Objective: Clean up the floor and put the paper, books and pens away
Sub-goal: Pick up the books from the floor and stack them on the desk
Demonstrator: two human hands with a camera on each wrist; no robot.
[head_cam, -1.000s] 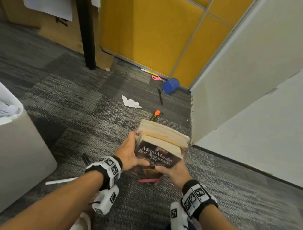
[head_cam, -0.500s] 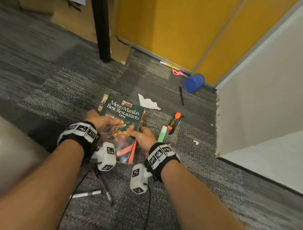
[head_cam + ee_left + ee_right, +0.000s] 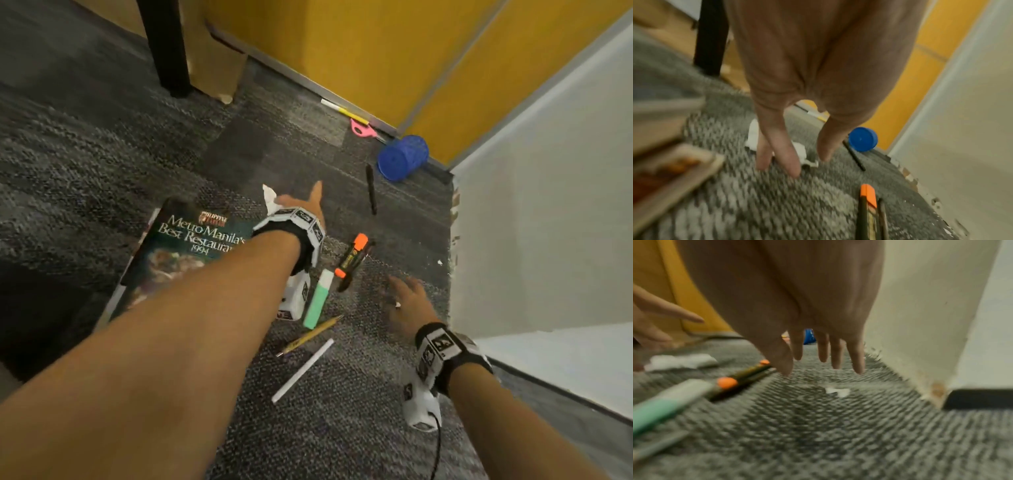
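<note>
A stack of books (image 3: 185, 246) with a dark green cover on top lies on the grey carpet at the left. My left hand (image 3: 298, 202) reaches past it with straight fingers (image 3: 791, 162) just above a crumpled white paper (image 3: 800, 150), holding nothing. My right hand (image 3: 400, 291) hovers open, its fingers (image 3: 857, 360) spread over bare carpet, and a tiny paper scrap (image 3: 837, 391) lies in front of them. Between the hands lie an orange highlighter (image 3: 352, 257), a green highlighter (image 3: 318, 298), a pencil (image 3: 311, 334) and a white pen (image 3: 303, 370).
Farther off lie a black pen (image 3: 370, 188), a tipped blue cup (image 3: 402, 161), pink scissors (image 3: 363, 128) and a yellow-white pen (image 3: 342, 109) along the yellow partition (image 3: 359, 51). A white wall corner (image 3: 513, 240) closes the right side. A black table leg (image 3: 168, 48) stands at the back left.
The books went down onto the carpet and both hands let go. My left hand moved forward to the crumpled paper, and my right hand moved right toward the wall.
</note>
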